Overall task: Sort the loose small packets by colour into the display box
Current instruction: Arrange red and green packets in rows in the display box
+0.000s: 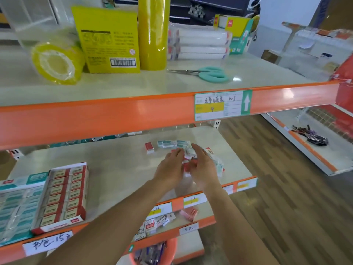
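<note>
**A:** Nearest item first, please.

**B:** Item one: my two forearms, reaching up from the bottom edge. Left hand [170,167] and right hand [202,165] sit together over the pile of loose packets [189,150] on the middle shelf [118,161]. Fingers of both look fairly straight and close together, resting on or cupping the pile. Whether either one pinches a packet, I cannot tell; the hands cover that part and it is blurred.

**A:** The pile?

**B:** Item two: small packets, red-and-white and teal-and-white mixed, heaped toward the right of the shelf. One red packet [149,147] lies apart, just left of the heap.

**A:** Destination?

**B:** Item three: red display box [63,196], front left of the same shelf, well apart from the pile, holding two rows of red-banded packets. Beside it on the left, a teal display box [17,203] of teal packets.

**A:** Other stock?

**B:** Upper shelf [133,87]: roll of yellow tape [57,63], yellow packet [108,39], tall yellow roll [152,33], teal-handled scissors [208,73]. Below: an orange basket [152,253].

**A:** Step in hand?

**B:** I judge it as gathering or picking through the heap; the sort is far from done. Next I would need to single out one colour, pinch those packets cleanly, and carry them left to the matching box, laid in line with the rows.
</note>
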`<state>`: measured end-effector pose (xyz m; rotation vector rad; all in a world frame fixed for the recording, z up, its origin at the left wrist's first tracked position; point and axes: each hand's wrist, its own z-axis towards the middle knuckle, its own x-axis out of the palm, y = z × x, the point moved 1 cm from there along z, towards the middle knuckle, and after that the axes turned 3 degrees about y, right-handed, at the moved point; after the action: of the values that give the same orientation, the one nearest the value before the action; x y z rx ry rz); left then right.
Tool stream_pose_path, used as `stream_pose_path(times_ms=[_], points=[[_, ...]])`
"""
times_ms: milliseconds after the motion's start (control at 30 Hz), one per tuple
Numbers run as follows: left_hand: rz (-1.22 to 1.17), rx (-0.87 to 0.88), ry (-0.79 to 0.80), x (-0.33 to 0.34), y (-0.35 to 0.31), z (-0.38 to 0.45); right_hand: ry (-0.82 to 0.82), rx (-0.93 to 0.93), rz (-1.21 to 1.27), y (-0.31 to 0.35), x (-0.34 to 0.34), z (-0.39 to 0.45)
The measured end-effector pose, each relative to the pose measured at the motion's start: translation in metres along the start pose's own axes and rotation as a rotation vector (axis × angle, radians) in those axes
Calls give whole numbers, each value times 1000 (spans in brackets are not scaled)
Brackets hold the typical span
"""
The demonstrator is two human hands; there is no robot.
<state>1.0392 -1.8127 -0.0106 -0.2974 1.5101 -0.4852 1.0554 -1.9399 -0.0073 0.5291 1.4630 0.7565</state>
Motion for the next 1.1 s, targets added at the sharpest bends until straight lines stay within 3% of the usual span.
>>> stream_pose_path(times_ms=[200, 600, 800, 967, 1100], points=[[-82, -76, -43, 10, -9, 27, 86, 103, -110, 1, -2, 13], [-194, -118, -159, 16, 5, 14, 23, 28, -192, -8, 10, 10], [-136, -146, -142, 3, 23, -7, 8, 161, -257, -2, 15, 14], [-125, -160, -126, -6, 42, -29, -106, 59, -139, -2, 23, 4], [-118, -156, -136, -8, 54, -46, -223, -128, -2, -1, 36, -17]])
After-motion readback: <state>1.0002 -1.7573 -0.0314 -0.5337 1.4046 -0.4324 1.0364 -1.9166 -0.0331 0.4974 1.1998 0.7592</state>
